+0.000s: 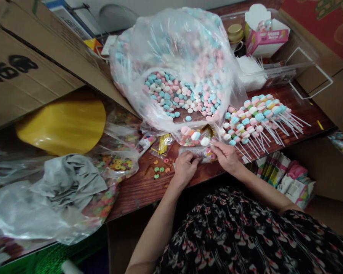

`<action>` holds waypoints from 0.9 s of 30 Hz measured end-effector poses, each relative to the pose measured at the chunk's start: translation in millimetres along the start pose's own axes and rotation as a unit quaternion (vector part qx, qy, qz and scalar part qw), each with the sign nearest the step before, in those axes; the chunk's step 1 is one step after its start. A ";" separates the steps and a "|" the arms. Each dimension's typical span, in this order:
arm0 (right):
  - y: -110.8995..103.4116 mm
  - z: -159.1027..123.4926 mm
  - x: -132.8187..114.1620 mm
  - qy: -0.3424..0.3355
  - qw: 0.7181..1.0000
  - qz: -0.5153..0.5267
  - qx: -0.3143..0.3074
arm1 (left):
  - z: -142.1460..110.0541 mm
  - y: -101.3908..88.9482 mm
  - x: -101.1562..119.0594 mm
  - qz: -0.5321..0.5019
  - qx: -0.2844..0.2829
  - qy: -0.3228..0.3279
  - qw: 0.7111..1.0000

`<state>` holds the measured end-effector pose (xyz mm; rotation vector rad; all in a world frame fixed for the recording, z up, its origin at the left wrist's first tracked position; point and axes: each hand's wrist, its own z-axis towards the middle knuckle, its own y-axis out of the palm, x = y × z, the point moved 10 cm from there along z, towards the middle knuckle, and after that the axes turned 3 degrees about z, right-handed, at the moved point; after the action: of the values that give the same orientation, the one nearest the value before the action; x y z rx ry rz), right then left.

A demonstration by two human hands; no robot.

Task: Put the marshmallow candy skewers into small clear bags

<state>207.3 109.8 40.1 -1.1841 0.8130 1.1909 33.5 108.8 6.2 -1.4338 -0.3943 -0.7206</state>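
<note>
At the table's front edge, my right hand (226, 155) is closed at the stick end of a candy skewer (195, 135) with pink, blue and white pieces. The stick is mostly hidden by my fingers. My left hand (186, 166) has its fingers pinched together at small clear plastic bags (193, 151) lying just below the skewer. Right of my hands lies a pile of finished candy skewers (255, 116), white sticks pointing toward me. Behind my hands, a large open plastic bag (171, 38) holds loose pink, blue and white candies (185, 95).
Several ring candies (160, 168) and a packet of gold twist ties (162, 144) lie left of my hands. Further left are a bag of ring candies (117, 163) and a cardboard box (31, 61). A clear bin (300, 64) with a pink carton (267, 38) stands back right.
</note>
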 end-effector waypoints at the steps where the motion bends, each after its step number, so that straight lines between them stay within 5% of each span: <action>1: -12.0 -0.8 -1.4 0.005 1.000 0.004 0.016 | 0.9 -0.1 -3.5 -0.007 -0.007 -0.016 1.000; 6: -78.6 -3.9 -23.7 -0.038 0.996 -0.051 0.054 | 4.3 0.7 -9.6 -0.005 -0.029 -0.029 0.999; 10: -106.5 -9.7 -30.4 -0.068 0.990 -0.119 0.036 | 5.7 2.0 -7.5 0.025 -0.027 -0.014 0.999; 19: -96.1 -24.4 -11.2 -0.052 0.964 -0.253 -0.057 | 6.8 2.0 -5.8 0.002 -0.019 -0.014 1.000; 27: -98.2 -20.3 -9.8 -0.057 0.967 -0.243 -0.056 | 6.6 3.4 -12.0 0.007 -0.015 -0.017 1.000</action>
<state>302.3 92.2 68.9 -1.3009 0.3402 0.8922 28.1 117.7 -3.3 -1.4776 -0.4001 -0.6941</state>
